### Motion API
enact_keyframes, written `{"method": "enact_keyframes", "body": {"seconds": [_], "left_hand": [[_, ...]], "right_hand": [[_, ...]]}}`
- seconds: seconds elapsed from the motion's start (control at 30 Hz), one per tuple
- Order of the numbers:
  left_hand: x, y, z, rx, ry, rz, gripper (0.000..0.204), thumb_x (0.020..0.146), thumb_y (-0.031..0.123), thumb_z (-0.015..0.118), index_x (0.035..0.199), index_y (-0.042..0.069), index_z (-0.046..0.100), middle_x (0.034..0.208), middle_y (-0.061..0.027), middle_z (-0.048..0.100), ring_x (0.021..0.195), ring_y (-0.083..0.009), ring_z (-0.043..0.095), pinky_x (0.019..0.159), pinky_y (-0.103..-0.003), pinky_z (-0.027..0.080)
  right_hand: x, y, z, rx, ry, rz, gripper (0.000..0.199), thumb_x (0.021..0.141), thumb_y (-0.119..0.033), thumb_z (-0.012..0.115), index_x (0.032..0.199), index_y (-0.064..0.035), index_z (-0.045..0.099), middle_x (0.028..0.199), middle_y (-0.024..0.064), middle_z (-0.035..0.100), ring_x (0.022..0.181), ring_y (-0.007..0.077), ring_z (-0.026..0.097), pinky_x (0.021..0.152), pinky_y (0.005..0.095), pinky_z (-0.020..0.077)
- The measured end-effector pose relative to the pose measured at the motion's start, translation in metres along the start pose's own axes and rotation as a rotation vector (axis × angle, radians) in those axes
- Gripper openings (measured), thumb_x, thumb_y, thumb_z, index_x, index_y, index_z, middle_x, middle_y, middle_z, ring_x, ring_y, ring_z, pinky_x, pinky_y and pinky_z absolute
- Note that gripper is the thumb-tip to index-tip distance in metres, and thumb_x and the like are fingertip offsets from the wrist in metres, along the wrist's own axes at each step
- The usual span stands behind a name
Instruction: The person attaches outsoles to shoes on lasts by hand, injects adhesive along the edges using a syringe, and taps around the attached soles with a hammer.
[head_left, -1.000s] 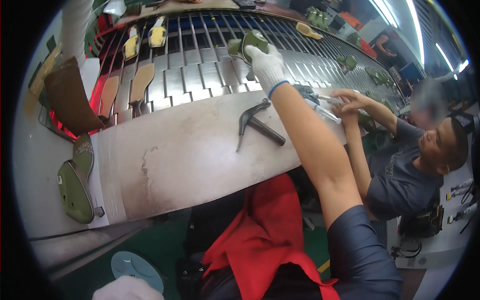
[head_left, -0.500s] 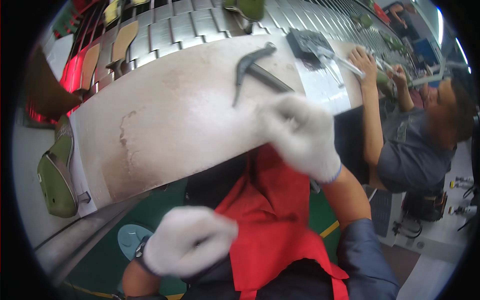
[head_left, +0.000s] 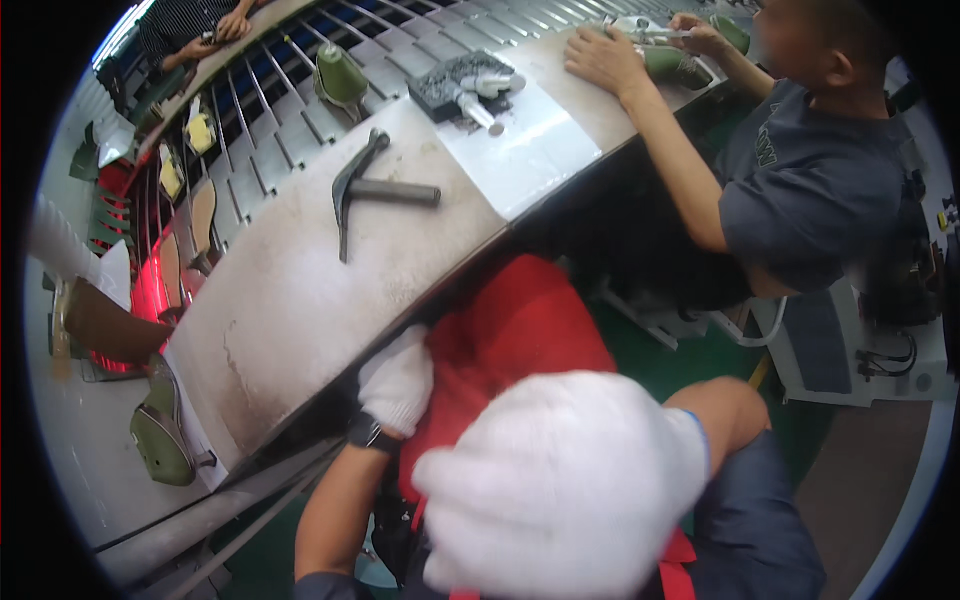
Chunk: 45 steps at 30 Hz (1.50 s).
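Both gloved hands are off the surface (head_left: 300, 300) — right hand (head_left: 560, 480) bunched near the lens, grip unclear; left hand (head_left: 397, 380) curled against the red apron, empty. Hammer (head_left: 365, 190) lies mid-surface — a blind reach could knock it off.

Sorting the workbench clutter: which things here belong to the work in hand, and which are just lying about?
In hand: left hand and right hand, both gloved, at the red apron.
Lying about: hammer, green shoe, dark tray.
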<state>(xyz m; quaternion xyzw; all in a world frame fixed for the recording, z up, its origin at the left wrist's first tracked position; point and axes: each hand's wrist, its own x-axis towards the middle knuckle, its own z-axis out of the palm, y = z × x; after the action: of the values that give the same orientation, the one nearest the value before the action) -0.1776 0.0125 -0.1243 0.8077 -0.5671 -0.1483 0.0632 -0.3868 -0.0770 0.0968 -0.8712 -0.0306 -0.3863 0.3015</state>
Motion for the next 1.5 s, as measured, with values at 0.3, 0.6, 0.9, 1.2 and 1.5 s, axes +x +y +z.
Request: {"method": "enact_keyframes", "body": {"seconds": [0.3,0.6,0.9,1.2,1.5], "left_hand": [[-0.106,-0.116,0.028,-0.161,0.437,-0.232,0.036,0.109,0.030,0.063,0.101,-0.002,0.076,0.087,-0.0302,0.073,0.082,-0.0515,0.072,0.080,-0.059,0.057],[-0.097,-0.120,0.042,-0.801,0.158,-0.371,0.049,0.109,0.038,0.069,0.117,-0.010,0.078,0.100,-0.0167,0.082,0.092,-0.0254,0.077,0.086,-0.038,0.060],[-0.089,-0.118,0.034,-0.911,0.260,-0.526,0.028,0.104,0.014,0.078,0.110,-0.013,0.077,0.103,-0.0148,0.081,0.091,-0.0180,0.073,0.086,-0.034,0.058],[-0.117,-0.108,-0.002,-0.925,0.440,-0.492,0.022,0.097,0.013,0.082,0.104,-0.007,0.076,0.088,-0.0068,0.075,0.078,-0.0138,0.068,0.074,-0.031,0.055],[-0.140,-0.086,-0.037,-0.788,0.610,-0.299,0.011,0.095,0.006,0.081,0.098,-0.001,0.073,0.081,0.0025,0.064,0.071,-0.0051,0.052,0.065,-0.025,0.045]], "right_hand": [[-0.159,0.153,0.080,-0.549,-0.538,0.770,0.032,0.095,-0.036,0.077,0.112,-0.0083,0.076,0.118,0.0166,0.071,0.115,0.0364,0.067,0.095,0.0518,0.0539],[-0.158,0.192,0.070,-0.645,-0.404,0.954,0.019,0.100,-0.025,0.072,0.107,-0.0083,0.078,0.112,0.0178,0.075,0.110,0.0394,0.071,0.097,0.0518,0.0578],[-0.186,0.178,0.058,-0.406,-0.163,1.030,0.042,0.097,-0.047,0.076,0.115,-0.0093,0.080,0.115,0.0164,0.074,0.117,0.0386,0.070,0.105,0.0489,0.0571],[-0.209,0.192,0.056,-0.529,-0.015,0.937,0.019,0.099,-0.030,0.074,0.097,-0.0113,0.075,0.105,0.0158,0.073,0.106,0.0382,0.071,0.097,0.0521,0.0565],[-0.166,0.122,0.052,-0.463,0.029,0.894,0.035,0.095,-0.038,0.078,0.112,-0.0076,0.078,0.119,0.0169,0.073,0.118,0.0381,0.069,0.106,0.0505,0.0546]]}}
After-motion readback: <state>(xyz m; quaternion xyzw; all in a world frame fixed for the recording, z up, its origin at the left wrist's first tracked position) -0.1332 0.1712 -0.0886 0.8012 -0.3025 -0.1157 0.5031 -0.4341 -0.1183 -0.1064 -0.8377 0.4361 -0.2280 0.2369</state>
